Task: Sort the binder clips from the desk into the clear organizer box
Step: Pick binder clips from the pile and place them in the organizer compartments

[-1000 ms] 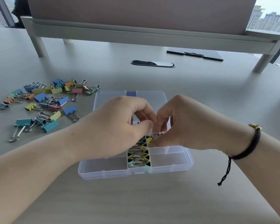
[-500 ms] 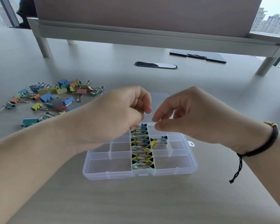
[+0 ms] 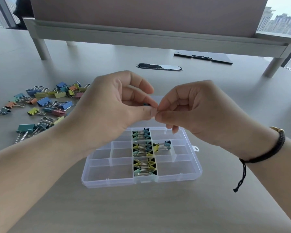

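Pastel binder clips (image 3: 45, 105) lie scattered on the grey desk (image 3: 141, 207) at far left: blue, yellow, teal, orange, pink, w/ silver wire handles sticking out. Pile sits well apart from the box's left edge; left forearm crosses in front of the pile's right side and hides part of it.

Left hand (image 3: 111, 108) is raised above the box's far end, fingers curled, thumb and index pressed together at the tips. A dark blue bit of a small clip (image 3: 146, 104) peeks out behind those fingertips; most of it is hidden. Right hand (image 3: 196, 111) meets it fingertip to fingertip, fingers curled too, thumb and index pinching a sliver of silver wire at the junction. Can't tell how much of the clip each hand grips.

Below the hands, the clear organizer box (image 3: 107, 180) sits lid-open on the desk. Centre column compartments are packed w/ small sorted clips (image 3: 144, 157), yellow and teal; one more pair lies in the compartment just right of centre. Other compartments visible through the plastic. Hands block the box's far edge and lid.

Right wrist wears a black braided bracelet (image 3: 279, 145) w/ a loose cord hanging. Behind: oval cable grommet (image 3: 159, 67), a black clipboard (image 3: 203, 57) at right, and a raised shelf (image 3: 158, 39) on legs across the back.
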Demonstrator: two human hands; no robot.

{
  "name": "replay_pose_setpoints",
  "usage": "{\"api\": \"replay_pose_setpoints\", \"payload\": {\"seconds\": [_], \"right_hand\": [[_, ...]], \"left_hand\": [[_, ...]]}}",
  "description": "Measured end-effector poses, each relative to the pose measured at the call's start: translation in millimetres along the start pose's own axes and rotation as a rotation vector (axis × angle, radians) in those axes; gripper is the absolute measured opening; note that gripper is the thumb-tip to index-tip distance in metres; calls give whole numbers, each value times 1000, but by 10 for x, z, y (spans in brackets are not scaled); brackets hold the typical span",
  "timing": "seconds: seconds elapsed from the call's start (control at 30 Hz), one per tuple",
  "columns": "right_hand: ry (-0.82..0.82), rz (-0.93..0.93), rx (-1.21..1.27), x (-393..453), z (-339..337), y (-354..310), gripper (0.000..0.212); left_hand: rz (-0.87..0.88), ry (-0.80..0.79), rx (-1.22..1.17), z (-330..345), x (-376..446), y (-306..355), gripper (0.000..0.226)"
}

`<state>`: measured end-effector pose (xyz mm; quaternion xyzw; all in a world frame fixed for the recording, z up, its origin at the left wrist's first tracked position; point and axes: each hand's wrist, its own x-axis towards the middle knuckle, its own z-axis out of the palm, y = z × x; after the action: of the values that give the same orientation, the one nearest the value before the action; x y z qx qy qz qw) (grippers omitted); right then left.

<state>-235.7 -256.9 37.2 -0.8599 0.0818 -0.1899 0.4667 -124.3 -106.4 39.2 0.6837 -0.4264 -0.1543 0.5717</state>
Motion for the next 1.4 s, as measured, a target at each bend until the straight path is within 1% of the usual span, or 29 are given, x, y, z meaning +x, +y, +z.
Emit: {"api": "replay_pose_setpoints", "payload": {"seconds": [0.13, 0.2, 0.3, 0.4, 0.5, 0.63, 0.73, 0.87, 0.9, 0.97, 1.1, 1.2, 1.33, 1.4], "right_hand": [[30, 23, -14, 2, -21, -10, 8], [45, 53, 15, 3, -48, -23, 4], [34, 103, 77, -6, -45, -45, 12], [-2, 161, 155, -29, -16, -64, 24], [-3, 205, 168, -36, -24, -79, 30], [-35, 232, 250, -54, -33, -131, 23], [-109, 240, 356, -70, -31, -161, 15], [-180, 288, 484, -60, -94, -172, 15], [-209, 287, 473, -59, -106, -179, 11], [-230, 270, 370, -62, -115, -173, 12], [-227, 248, 165, -66, -131, -155, 18], [-269, 244, -10, -75, -181, -171, 22], [-304, 228, -241, -103, -178, -205, 12], [-313, 218, -310, -118, -134, -219, 10]], "left_hand": [[-20, -64, -110, -18, 10, -2, 37], [-1, -107, -124, -18, 17, -12, 36], [38, -117, -43, -1, 12, -36, 33], [84, -84, 62, 12, -1, -46, 31], [131, -55, 128, 19, -27, -26, 31], [172, -32, 136, 10, -40, -3, 21], [204, -23, 160, -19, -28, -17, 22], [232, -48, 212, -32, -24, -71, 24], [247, -52, 216, -27, -17, -90, 26], [250, -74, 208, -21, -1, -121, 29], [163, -160, 192, -5, -9, -110, 33], [144, -218, 207, 8, -35, -97, 18], [179, -273, 347, 16, -69, -70, 10], [199, -297, 399, 13, -88, -69, 10]]}}
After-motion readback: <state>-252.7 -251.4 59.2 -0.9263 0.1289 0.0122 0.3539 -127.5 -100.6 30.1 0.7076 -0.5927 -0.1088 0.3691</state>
